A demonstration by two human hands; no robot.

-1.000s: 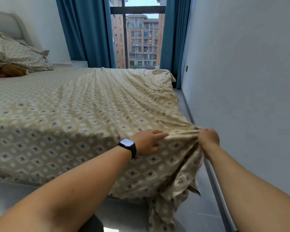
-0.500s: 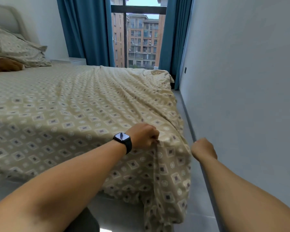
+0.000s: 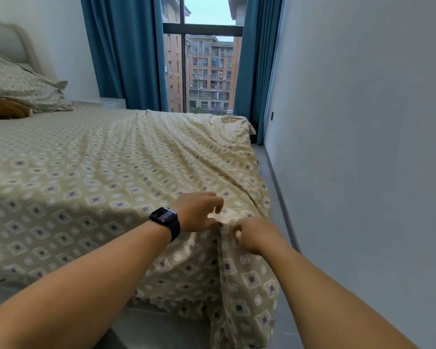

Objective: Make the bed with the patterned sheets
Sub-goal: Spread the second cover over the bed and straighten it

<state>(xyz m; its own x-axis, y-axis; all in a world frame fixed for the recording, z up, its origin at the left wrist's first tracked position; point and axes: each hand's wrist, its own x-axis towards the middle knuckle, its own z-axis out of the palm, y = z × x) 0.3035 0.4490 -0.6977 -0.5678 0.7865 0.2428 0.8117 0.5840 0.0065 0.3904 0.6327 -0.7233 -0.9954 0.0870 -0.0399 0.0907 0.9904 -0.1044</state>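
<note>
A beige patterned sheet (image 3: 106,177) covers the bed and hangs over its near right corner in loose folds. My left hand (image 3: 199,210), with a black watch on the wrist, rests on the sheet at that corner, fingers curled around a small raised bit of fabric. My right hand (image 3: 256,234) is just to the right, pinching the sheet's fold at the corner edge. Both hands are slightly blurred. A matching patterned pillow (image 3: 23,84) lies at the head of the bed, far left.
A brown plush toy (image 3: 5,110) lies in front of the pillow. A grey wall (image 3: 363,147) runs close along the bed's right side, leaving a narrow floor strip (image 3: 282,202). Blue curtains (image 3: 126,54) frame the window behind. A white nightstand (image 3: 111,102) stands beside the bed.
My right hand let go of the corner, drew back, and has returned to pinch the sheet fold. My left hand shifted along the corner and now holds fabric beside it.
</note>
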